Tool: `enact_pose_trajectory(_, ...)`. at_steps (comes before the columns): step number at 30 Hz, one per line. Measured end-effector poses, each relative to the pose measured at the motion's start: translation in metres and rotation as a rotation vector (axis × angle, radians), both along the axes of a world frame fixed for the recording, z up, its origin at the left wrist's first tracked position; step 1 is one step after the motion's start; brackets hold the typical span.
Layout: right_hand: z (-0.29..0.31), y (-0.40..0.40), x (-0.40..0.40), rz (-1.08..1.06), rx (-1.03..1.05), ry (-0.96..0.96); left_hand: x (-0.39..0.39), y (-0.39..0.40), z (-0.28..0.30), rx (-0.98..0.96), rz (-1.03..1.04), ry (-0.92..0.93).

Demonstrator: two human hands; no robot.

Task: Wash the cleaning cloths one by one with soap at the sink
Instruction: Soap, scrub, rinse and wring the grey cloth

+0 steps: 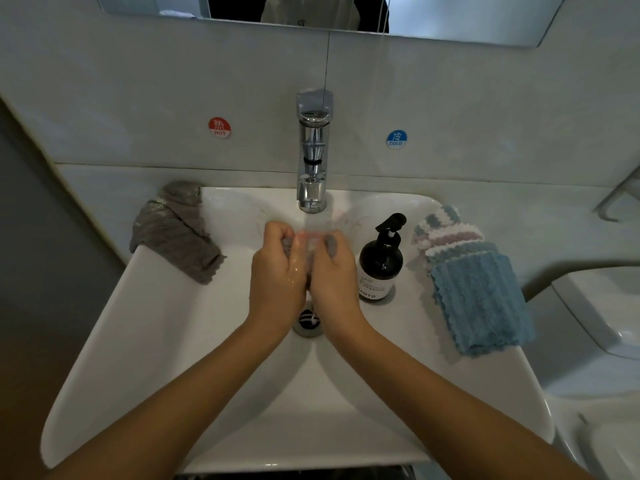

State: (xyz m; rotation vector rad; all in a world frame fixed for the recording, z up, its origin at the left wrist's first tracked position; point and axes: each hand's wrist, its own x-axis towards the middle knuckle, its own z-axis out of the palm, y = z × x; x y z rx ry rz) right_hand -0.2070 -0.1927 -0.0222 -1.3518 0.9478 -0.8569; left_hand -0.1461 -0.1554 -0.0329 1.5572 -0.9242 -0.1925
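Both hands, left point(277, 275) and right point(334, 275), gripped a grey cloth point(330, 244) under the tap point(313, 150), soap bottle point(380, 261) at sink's point(173, 341) right edge

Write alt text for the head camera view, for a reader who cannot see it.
Two hands, left hand and right hand, scrub a bunched grey cloth under water running from the chrome tap into a white sink. Another grey cloth drapes the left rim; a soap bottle and stacked blue cloths sit right.
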Motion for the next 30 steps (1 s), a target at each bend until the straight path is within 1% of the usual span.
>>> enact_pose_trajectory(2, 0.0, 0.012, -0.007, 0.082, -0.1, 0.01, 0.011, -0.003, -0.001, 0.029, 0.041, 0.038)
enact_pose_trajectory(4, 0.0, 0.012, -0.006, 0.152, -0.138, -0.009, 0.017, 0.0, -0.002, 0.034, 0.046, 0.058)
enact_pose_trajectory(7, 0.001, 0.0, 0.007, 0.092, -0.027, -0.064, 0.014, 0.009, -0.002, 0.003, -0.004, 0.051)
enact_pose_trajectory(9, 0.003, -0.01, 0.011, 0.026, 0.045, -0.036, 0.004, 0.013, -0.003, 0.011, -0.084, 0.015)
enact_pose_trajectory(10, 0.002, -0.012, 0.009, 0.015, 0.042, -0.03, 0.0, 0.013, -0.003, 0.02, -0.106, 0.013)
enact_pose_trajectory(12, 0.0, -0.005, 0.002, 0.035, -0.02, -0.028, 0.002, 0.009, -0.005, 0.036, -0.07, 0.032)
enact_pose_trajectory(15, -0.002, 0.008, -0.005, 0.152, -0.089, -0.048, 0.016, 0.008, -0.002, 0.046, -0.01, 0.127)
enact_pose_trajectory(17, 0.001, 0.008, -0.003, 0.189, -0.075, -0.08, 0.023, 0.01, 0.001, 0.054, -0.007, 0.192)
enact_pose_trajectory(19, 0.01, 0.003, -0.002, 0.137, 0.019, -0.127, 0.025, 0.012, 0.009, 0.059, 0.002, 0.309)
enact_pose_trajectory(22, 0.02, -0.002, -0.007, 0.048, 0.166, -0.232, 0.029, 0.013, 0.023, 0.008, -0.034, 0.506)
enact_pose_trajectory(25, 0.023, -0.006, -0.012, 0.031, 0.181, -0.267, 0.032, 0.014, 0.03, -0.031, -0.073, 0.706)
enact_pose_trajectory(28, 0.021, -0.004, -0.012, 0.041, 0.194, -0.264, 0.03, 0.015, 0.034, 0.038, -0.08, 0.955)
enact_pose_trajectory(30, 0.021, -0.002, -0.01, 0.053, 0.187, -0.269, 0.03, 0.014, 0.033, 0.082, -0.086, 1.037)
